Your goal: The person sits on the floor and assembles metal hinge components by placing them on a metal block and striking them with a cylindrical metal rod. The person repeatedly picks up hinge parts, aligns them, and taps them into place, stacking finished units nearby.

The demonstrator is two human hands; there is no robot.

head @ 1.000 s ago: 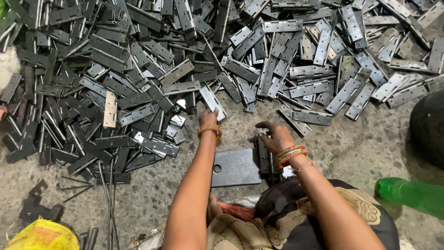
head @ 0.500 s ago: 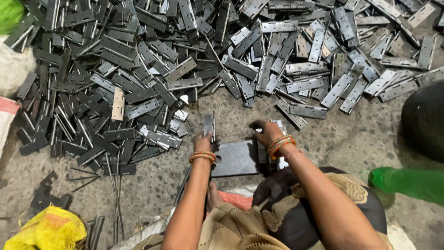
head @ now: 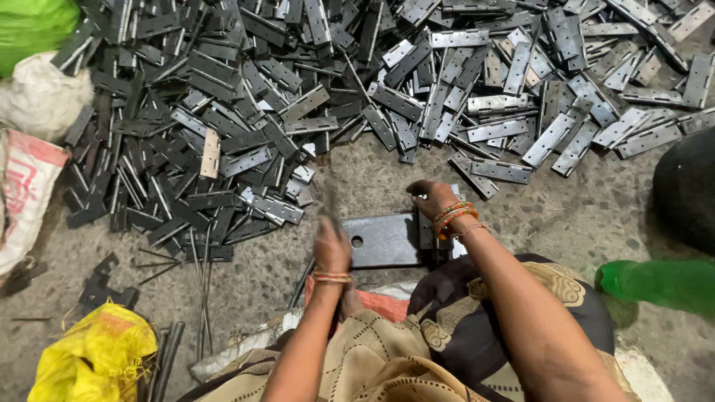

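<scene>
A dark steel block (head: 386,240) with a round hole lies on the stone floor in front of my knees. My left hand (head: 331,242), with a bangle at the wrist, is at the block's left end, closed on a thin metal piece that is blurred with motion. My right hand (head: 434,199), with several bangles at the wrist, rests at the block's right end with bent fingers, on a stack of hinge pieces (head: 439,237). What the fingers grip is hidden. Beyond both hands spreads a big heap of flat metal hinge leaves (head: 357,97).
Thin steel rods (head: 202,290) lie on the floor to the left. A yellow bag (head: 93,361), a white sack (head: 30,186) and a green bag (head: 33,26) line the left side. A green bottle (head: 659,283) and a dark round object (head: 689,190) are at the right.
My left hand has pulled back from the edge of the hinge heap to the block with a thin piece in it. My right hand stayed at the block's right end.
</scene>
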